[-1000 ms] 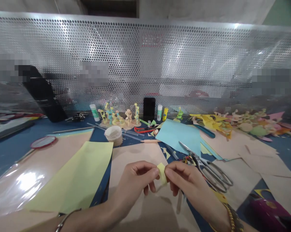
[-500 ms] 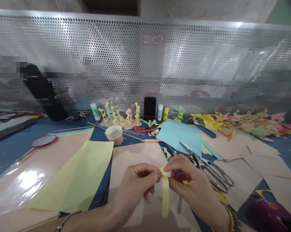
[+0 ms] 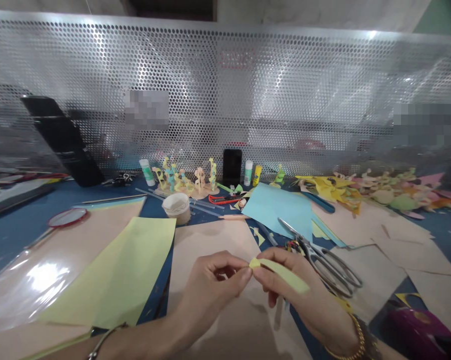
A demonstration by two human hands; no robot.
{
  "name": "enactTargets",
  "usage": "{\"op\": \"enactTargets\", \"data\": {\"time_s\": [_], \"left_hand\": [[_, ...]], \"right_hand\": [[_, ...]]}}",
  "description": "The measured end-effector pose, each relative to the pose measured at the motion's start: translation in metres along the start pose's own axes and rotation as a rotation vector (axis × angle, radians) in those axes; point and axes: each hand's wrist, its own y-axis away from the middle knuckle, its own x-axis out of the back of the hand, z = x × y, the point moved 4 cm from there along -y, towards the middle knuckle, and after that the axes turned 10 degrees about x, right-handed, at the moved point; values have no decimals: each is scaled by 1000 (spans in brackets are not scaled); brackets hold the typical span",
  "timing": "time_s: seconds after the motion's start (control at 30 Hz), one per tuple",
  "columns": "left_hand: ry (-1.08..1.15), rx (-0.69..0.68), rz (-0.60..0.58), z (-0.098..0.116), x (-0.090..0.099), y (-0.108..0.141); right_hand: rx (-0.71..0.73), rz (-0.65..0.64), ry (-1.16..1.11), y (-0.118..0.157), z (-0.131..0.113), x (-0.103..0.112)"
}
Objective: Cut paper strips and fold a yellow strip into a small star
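Note:
A narrow strip of yellow paper (image 3: pixel 285 276) is pinched at its folded left end between both hands. My left hand (image 3: pixel 216 282) is closed, its thumb and forefinger holding that end. Against the same fold, my right hand (image 3: pixel 298 282) presses its fingertips, while the strip's long tail lies across its fingers toward lower right. Both hands are above a pale pink sheet (image 3: pixel 210 240) on the blue table. Just right of my right hand, steel scissors (image 3: pixel 323 260) rest partly open on the papers.
A yellow sheet (image 3: pixel 116 275) and a red-rimmed magnifier (image 3: pixel 68 218) lie left. Behind the hands stand a white cup (image 3: pixel 176 206), small paper figures (image 3: pixel 184 182), a phone (image 3: pixel 232 166) and glue sticks (image 3: pixel 248 173). A blue sheet (image 3: pixel 278 210) and a red cutter (image 3: pixel 222 199) lie nearby.
The strip's tail, which hung straight down between my hands, now lies over to the right across my right fingers. My hands have come closer together at the folded end.

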Motion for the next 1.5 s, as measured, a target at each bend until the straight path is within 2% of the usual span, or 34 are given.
{"op": "enactTargets", "data": {"time_s": [0.1, 0.2, 0.33, 0.57, 0.7, 0.83, 1.1, 1.3, 1.5], "left_hand": [[-18, -3, -48, -1, -1, -1], [-11, -14, -30, -3, 0, -3], [-1, -17, -30, -3, -1, -2], [210, 126, -67, -4, -4, -1], [256, 132, -98, -6, -5, -2], [238, 128, -78, -8, -3, -3], [301, 151, -90, -12, -2, -3], [304, 144, -62, -11, -1, -3], [311, 154, -53, -12, -1, -4]], "right_hand": [[-19, 21, -61, -1, 2, 0], [-66, 40, -12, -1, 8, 1], [-28, -1, 52, 1, 6, -2], [-50, -6, 70, 1, 2, -2], [-72, -2, 75, 1, 2, -1], [-87, 12, 107, 1, 3, -2], [-105, -19, -111, 3, 3, -4], [-62, -28, 17, 2, 1, -3], [-100, 5, 44, 1, 3, -2]]}}
